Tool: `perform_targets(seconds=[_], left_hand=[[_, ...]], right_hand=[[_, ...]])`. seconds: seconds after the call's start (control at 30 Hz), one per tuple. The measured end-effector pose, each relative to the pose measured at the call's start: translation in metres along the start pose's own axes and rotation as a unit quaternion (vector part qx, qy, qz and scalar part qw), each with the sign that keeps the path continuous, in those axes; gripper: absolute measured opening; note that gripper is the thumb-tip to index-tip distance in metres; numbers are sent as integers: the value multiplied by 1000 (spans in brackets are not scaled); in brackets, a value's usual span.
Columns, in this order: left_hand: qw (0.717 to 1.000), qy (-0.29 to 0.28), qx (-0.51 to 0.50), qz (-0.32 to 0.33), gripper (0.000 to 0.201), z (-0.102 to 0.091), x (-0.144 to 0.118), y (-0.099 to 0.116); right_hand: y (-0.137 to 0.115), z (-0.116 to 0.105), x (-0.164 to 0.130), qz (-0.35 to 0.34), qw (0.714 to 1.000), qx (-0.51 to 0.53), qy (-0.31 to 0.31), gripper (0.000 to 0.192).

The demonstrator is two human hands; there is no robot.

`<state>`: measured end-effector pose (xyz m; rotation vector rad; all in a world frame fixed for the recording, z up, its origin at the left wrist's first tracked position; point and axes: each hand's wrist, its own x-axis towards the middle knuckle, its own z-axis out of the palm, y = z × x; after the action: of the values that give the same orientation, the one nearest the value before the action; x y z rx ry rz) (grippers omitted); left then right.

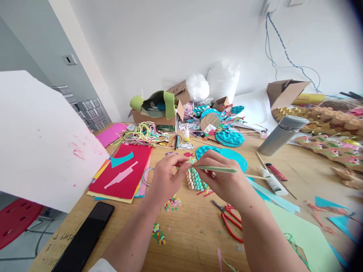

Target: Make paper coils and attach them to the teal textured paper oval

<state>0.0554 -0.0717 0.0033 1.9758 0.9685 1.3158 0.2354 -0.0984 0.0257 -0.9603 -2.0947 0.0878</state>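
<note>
My left hand (170, 173) is closed, its thumb and index finger pinched at the left end of a pale green paper strip (218, 169). My right hand (222, 181) is closed on the same strip, which runs across the backs of its fingers. A thin wooden stick (256, 176) shows to the right of that hand; whether the fingers hold it is hidden. Just beneath both hands lie curled spirals in peach (190, 181) and turquoise (196, 178). Red-handled scissors (231, 223) rest near my right wrist.
Coloured paper sheets (120, 177) and a black phone (85, 236) lie at left, with paper confetti (171, 204) near the middle. A grey bottle (280, 136), a white tube (275, 183) and egg cartons (331, 151) are at right. Behind is a box (154, 117).
</note>
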Motion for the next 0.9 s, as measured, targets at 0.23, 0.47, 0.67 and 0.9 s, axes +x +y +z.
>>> perform_targets(seconds=[0.23,0.47,0.67,0.9], left_hand=[[972,6,134,192,12,1,-3,-2],[960,-15,185,211,9,-2,-4,0],[954,-30,201,219,10,-4,-4,2],[963,-48,175,199,11,-7,-5,8]], right_hand=[[1,-3,1,9,999,34,16,10],[2,-3,0,8,997,77,13,8],[4,-8,-1,-19,996,85,7,14],[2,-18,-2,-54,994,89,-25,18]])
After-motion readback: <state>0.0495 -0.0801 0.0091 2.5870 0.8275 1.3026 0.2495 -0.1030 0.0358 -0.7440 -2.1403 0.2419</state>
